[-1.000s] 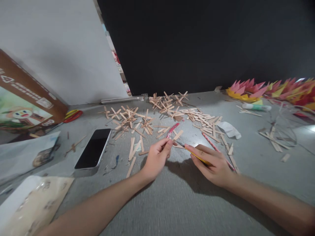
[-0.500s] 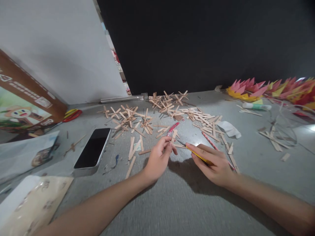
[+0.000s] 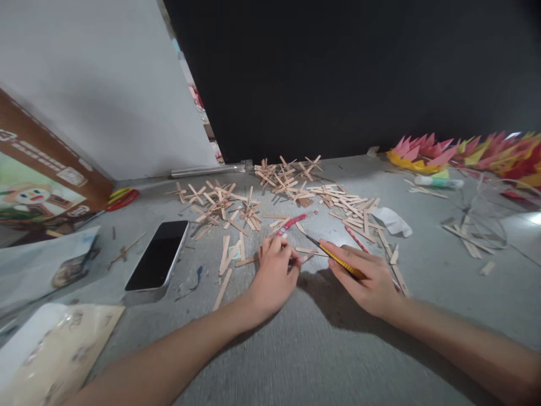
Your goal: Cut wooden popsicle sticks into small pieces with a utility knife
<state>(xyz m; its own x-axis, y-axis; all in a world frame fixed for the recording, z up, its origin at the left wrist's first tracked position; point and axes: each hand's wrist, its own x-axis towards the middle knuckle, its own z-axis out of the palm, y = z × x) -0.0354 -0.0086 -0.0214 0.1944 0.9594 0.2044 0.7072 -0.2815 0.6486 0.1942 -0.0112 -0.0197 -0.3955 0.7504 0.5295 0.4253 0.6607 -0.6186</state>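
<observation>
My left hand (image 3: 274, 273) is closed, with thumb and fingers pinched around a small wooden craft stick (image 3: 308, 256) whose end sticks out to the right. In my right hand (image 3: 369, 279) is a pair of yellow-and-black tweezers (image 3: 344, 265), gripped like a pen. Their dark pointed tip aims left, just above the craft stick and apart from my left fingers. Beyond my left hand lies a slim red tube-like thing (image 3: 292, 223), its near end close to my knuckles. A red patterned stick (image 3: 356, 239) lies partly behind my right hand.
Crossed craft sticks (image 3: 220, 203) are heaped at the back, with loose sticks (image 3: 353, 206) to their right. A phone (image 3: 158, 256) lies on the left, near a brown box (image 3: 54, 169). At right are a glue stick (image 3: 439, 182), white paper (image 3: 392, 220) and folded paper (image 3: 422, 153).
My left hand has turned and curled, so the craft stick that stood up from its fingers now points right. The red thing's visible part lies lower and further left. My right hand barely moved.
</observation>
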